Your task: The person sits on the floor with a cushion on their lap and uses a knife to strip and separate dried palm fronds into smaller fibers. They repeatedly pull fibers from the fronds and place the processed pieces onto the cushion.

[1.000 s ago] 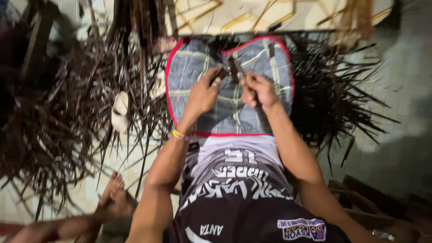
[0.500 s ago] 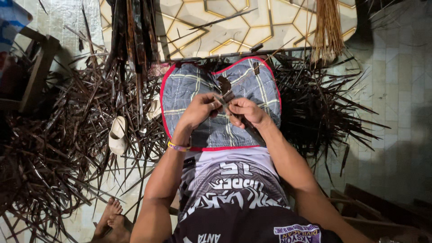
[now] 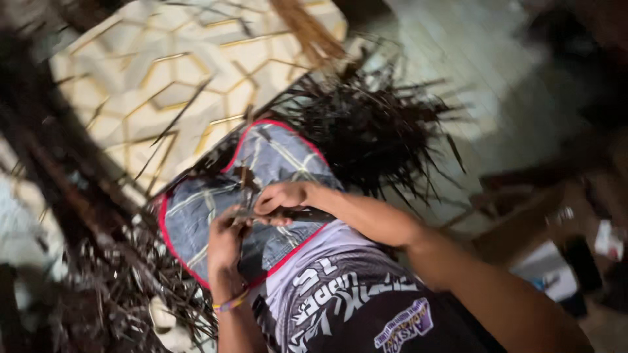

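A blue-grey plaid cloth (image 3: 196,219) with a red edge lies across my lap. Both hands meet over its middle. My left hand (image 3: 226,238), with a coloured band on the wrist, is closed on a thin dark stick (image 3: 245,183) that points away from me. My right hand (image 3: 281,198) sits just above and to the right, gripping a dark tool (image 3: 309,214) whose end sticks out toward my forearm. The tool's tip touches the stick between the hands. The picture is blurred, so I cannot tell what the tool's tip looks like.
Heaps of thin dark sticks lie on the right (image 3: 379,131) and on the left (image 3: 98,287) of my lap. Beyond them is a pale floor with gold hexagon lines (image 3: 150,78), a tan fibre bundle (image 3: 307,29), a white object (image 3: 163,320) and wooden pieces (image 3: 523,225).
The view has swung and tilted, so my lap now lies diagonally and more of the right side shows. My hands stay together on the stick over the cloth.
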